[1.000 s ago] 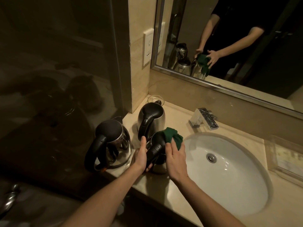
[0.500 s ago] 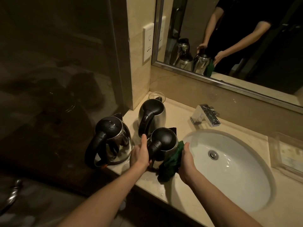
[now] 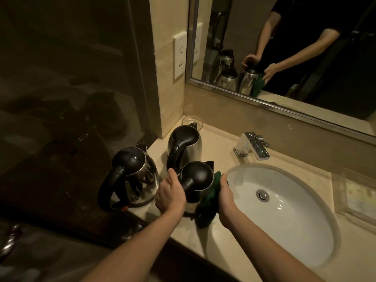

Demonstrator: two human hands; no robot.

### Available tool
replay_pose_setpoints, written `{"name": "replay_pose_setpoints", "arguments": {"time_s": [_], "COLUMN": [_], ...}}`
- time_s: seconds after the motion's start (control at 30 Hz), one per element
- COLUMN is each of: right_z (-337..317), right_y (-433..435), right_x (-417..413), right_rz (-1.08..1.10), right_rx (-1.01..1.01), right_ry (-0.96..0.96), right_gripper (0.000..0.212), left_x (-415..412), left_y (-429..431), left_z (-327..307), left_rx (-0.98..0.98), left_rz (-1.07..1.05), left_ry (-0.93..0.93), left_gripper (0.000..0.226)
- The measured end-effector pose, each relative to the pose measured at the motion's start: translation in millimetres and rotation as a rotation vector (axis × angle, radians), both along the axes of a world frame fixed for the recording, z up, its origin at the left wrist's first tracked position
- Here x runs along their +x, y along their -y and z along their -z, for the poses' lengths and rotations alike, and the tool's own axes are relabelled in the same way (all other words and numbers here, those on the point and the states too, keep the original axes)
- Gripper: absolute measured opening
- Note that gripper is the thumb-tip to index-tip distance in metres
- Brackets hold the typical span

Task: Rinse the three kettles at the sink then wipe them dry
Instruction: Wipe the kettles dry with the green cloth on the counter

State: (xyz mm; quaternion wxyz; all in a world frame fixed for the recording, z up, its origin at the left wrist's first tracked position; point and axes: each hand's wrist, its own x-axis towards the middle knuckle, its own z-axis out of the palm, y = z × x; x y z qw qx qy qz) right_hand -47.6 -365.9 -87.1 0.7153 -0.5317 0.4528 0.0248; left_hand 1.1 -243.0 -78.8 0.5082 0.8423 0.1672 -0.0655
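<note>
Three steel kettles with black lids stand on the beige counter left of the sink (image 3: 301,176). The nearest kettle (image 3: 196,178) stands at the counter's front. My left hand (image 3: 169,194) grips its black handle on the left. My right hand (image 3: 224,192) presses a dark green cloth (image 3: 207,208) against its right side; the cloth hangs down to the counter. A second kettle (image 3: 186,142) stands right behind it. The third kettle (image 3: 132,174), wider, with water drops on its lid, stands to the left near the counter's edge.
A chrome tap (image 3: 251,146) stands behind the white basin. A glass (image 3: 192,122) sits in the back corner by the wall. A clear tray (image 3: 356,196) lies at the right. A mirror (image 3: 284,47) spans the wall above. A wall socket (image 3: 180,55) is at the left.
My right hand has carried the green cloth from the near kettle's lid down to its right side. My left hand stays on the handle.
</note>
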Motion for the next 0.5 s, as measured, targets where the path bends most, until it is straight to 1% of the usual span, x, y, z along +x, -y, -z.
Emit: {"name": "replay_pose_setpoints", "arguments": {"time_s": [0.07, 0.1, 0.13, 0.17, 0.2, 0.23, 0.27, 0.3, 0.33, 0.37, 0.4, 0.43, 0.5], "right_z": [-3.1, -5.7, -7.2, -7.3, -8.5, -9.7, -9.8, -12.2, -14.2, -14.7, -12.5, -7.8, -3.2], "right_y": [-8.7, -15.2, -21.7, -27.3, -33.2, -39.1, -44.3, -49.7, -53.9, -57.2, -58.9, -59.4, -61.9], "right_x": [-2.5, -2.9, -3.7, -4.6, -5.5, -5.6, -6.2, -8.6, -12.2, -16.5, -20.3, -23.2, -28.9], "right_rz": [-0.031, -0.024, -0.025, -0.032, -0.04, -0.047, -0.072, -0.117, -0.201, -0.304, -0.389, -0.46, -0.583], "right_rx": [-0.003, -0.024, -0.064, -0.114, -0.167, -0.232, -0.295, -0.376, -0.48, -0.599, -0.7, -0.775, -0.912], "right_ry": [0.034, 0.038, 0.051, 0.077, 0.127, 0.179, 0.221, 0.26, 0.271, 0.249, 0.216, 0.181, 0.122], "right_gripper": [0.071, 0.075, 0.086, 0.09, 0.083, 0.063, 0.038, 0.026, 0.025, 0.031, 0.038, 0.044, 0.048], "left_x": [0.5, 1.1, 1.9, 3.0, 3.6, 3.7, 3.6, 4.2, 5.2, 5.7, 5.6, 4.9, 4.3], "left_y": [-0.6, -1.1, -1.5, -1.7, -2.0, -2.2, -2.7, -3.7, -4.9, -6.0, -7.4, -8.7, -10.7], "left_z": [-2.3, -2.6, -1.6, 0.2, 1.7, 1.5, 0.4, -0.4, 0.2, -0.1, -0.8, -3.0, -4.6], "left_rx": [-0.028, -0.041, -0.054, -0.07, -0.088, -0.114, -0.151, -0.19, -0.223, -0.247, -0.262, -0.262, -0.231], "left_rz": [-0.015, -0.026, -0.037, -0.05, -0.06, -0.074, -0.094, -0.115, -0.13, -0.136, -0.133, -0.123, -0.098], "left_ry": [-0.007, -0.02, -0.034, -0.053, -0.077, -0.107, -0.137, -0.164, -0.18, -0.192, -0.197, -0.197, -0.185], "left_gripper": [0.063, 0.063, 0.064, 0.067, 0.072, 0.08, 0.09, 0.102, 0.11, 0.113, 0.11, 0.105, 0.088]}}
